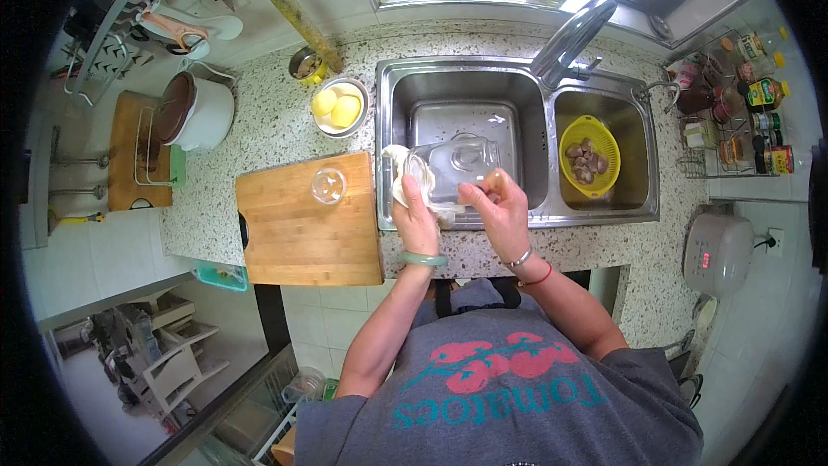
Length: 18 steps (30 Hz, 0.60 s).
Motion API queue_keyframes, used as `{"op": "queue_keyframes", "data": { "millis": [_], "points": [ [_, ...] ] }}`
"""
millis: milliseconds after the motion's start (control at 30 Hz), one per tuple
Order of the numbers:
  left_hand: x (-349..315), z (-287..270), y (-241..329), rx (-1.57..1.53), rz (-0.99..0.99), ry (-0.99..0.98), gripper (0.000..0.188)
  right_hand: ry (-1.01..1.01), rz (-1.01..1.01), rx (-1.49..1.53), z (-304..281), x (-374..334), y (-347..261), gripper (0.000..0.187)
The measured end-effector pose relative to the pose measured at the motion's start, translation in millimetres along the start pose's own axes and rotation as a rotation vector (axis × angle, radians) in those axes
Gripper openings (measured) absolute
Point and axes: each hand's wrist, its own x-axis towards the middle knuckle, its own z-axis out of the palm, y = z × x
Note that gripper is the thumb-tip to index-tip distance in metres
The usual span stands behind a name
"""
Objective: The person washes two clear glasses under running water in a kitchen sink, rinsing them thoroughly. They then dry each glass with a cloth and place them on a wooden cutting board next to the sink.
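A clear glass jar point(473, 154) lies on its side over the near edge of the larger sink basin, its far end pointing right. My left hand point(416, 220) is closed around its near end, together with a crumpled white cloth point(397, 157). The cloth bunches at the left of the jar and trails below it toward my right hand point(503, 214). Those right fingers are curled in a pinch at the cloth's loose end, just below the jar. On the wooden cutting board point(302, 237) to the left rests a small round clear glass piece point(329, 186).
Behind the board stand a metal bowl point(360, 128) of peeled yellow pieces and a small yellow pot point(306, 66). The right basin holds a yellow colander point(614, 174) with brownish-pink chunks. A chrome faucet point(576, 39) rises behind the sinks. A white pot point(207, 112) stands far left.
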Motion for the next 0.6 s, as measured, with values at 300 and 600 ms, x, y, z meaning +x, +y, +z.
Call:
{"op": "queue_keyframes", "data": {
  "millis": [300,600],
  "points": [
    [-32,5,17,0.479,0.485,-0.178,0.053,0.047,0.016,0.039,6,22,19,0.033],
    [-20,2,32,0.676,0.788,-0.265,0.065,-0.140,-0.310,-0.281,-3,24,-19,0.030]
  ]
}}
